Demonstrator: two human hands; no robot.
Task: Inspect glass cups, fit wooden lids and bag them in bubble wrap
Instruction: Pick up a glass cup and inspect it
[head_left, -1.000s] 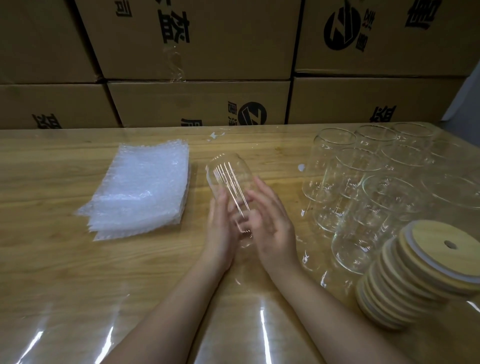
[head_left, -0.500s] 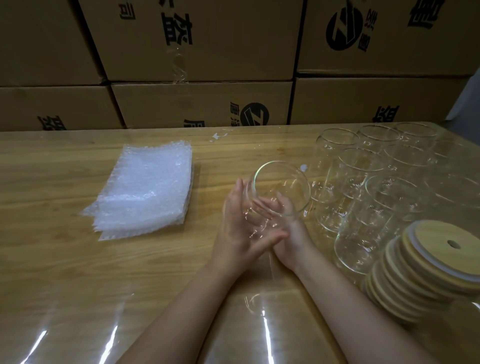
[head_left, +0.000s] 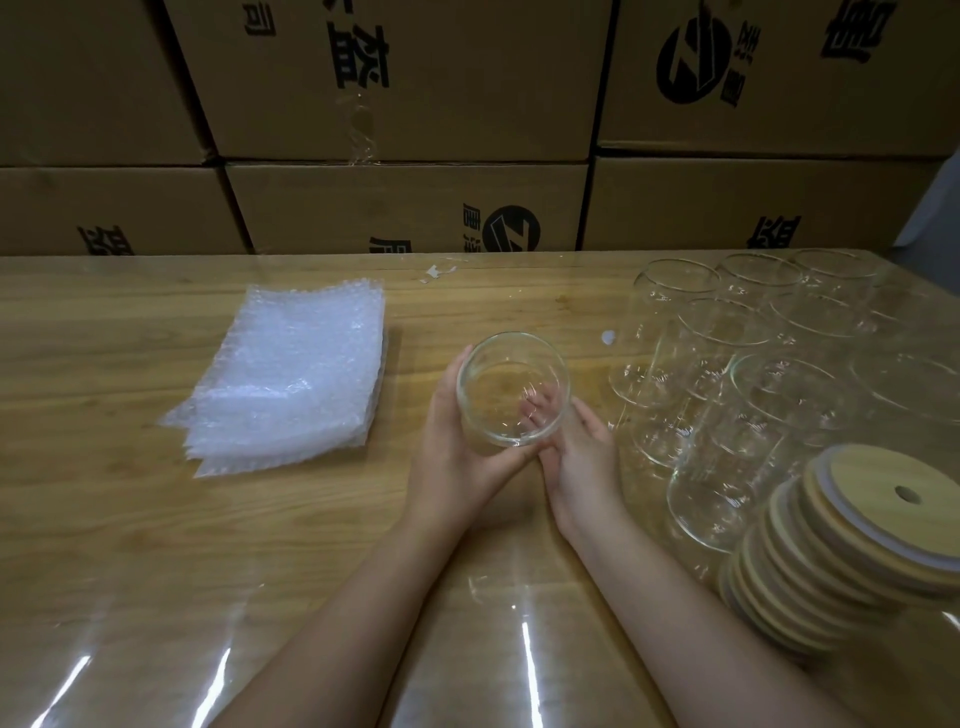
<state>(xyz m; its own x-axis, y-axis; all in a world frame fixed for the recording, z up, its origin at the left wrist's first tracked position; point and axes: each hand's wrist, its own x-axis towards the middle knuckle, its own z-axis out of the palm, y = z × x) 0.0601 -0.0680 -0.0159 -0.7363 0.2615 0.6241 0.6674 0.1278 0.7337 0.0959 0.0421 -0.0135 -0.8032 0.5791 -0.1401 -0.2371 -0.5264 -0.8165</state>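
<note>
Glass cup (head_left: 511, 389) is being held just above the counter (head_left: 130, 493) between both hands, its open mouth tipping up toward the camera and its long axis running down and away toward the counter. The left hand (head_left: 457, 457) is cradling the cup's left wall, fingers (head_left: 448, 395) curling round the glass. The right hand (head_left: 582, 457) is gripping the cup's right side, its fingers showing through the glass. Stacked wooden lids (head_left: 857, 530) are waiting to the cup's right, nearer the right hand, the likelier one to fetch a lid. Bubble-wrap bags (head_left: 291, 374) are lying to the cup's left.
</note>
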